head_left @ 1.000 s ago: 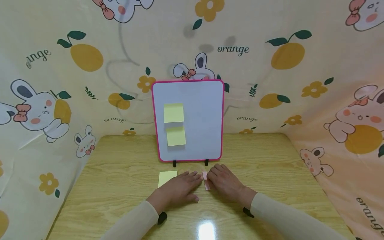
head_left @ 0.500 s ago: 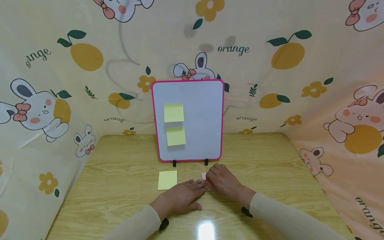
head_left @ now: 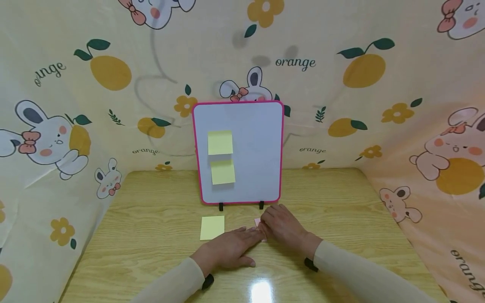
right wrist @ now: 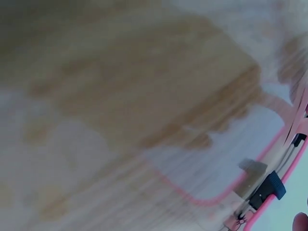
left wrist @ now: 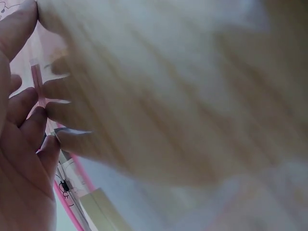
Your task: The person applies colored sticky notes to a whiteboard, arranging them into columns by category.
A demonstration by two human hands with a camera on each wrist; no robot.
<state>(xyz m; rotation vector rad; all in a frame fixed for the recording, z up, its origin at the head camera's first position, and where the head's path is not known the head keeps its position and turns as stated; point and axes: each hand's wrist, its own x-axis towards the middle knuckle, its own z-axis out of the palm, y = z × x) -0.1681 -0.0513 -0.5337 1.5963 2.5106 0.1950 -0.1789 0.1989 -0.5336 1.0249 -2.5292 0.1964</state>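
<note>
My left hand (head_left: pixel 229 249) lies palm down on the table, its straight fingertips touching the lower part of a pink sticky note (head_left: pixel 257 221). On the note's right side, my right hand (head_left: pixel 285 227) has curled fingers and seems to pinch it; both hands cover most of the note. Left of them a yellow sticky note (head_left: pixel 212 227) lies flat on the wood. In the left wrist view the left hand (left wrist: pixel 29 159) shows along the left edge. The right wrist view catches only a fingertip (right wrist: pixel 300 223) at lower right.
Behind the hands stands a pink-framed whiteboard (head_left: pixel 257 151) on black feet. An upper yellow note (head_left: pixel 220 142) and a lower yellow note (head_left: pixel 222 172) stick to its left half. A printed cloth (head_left: pixel 318 88) surrounds the wooden table (head_left: pixel 151 235).
My left hand has shifted right and slightly toward me, onto the pink note, uncovering the flat yellow note. The right fingers have moved slightly left over the pink note.
</note>
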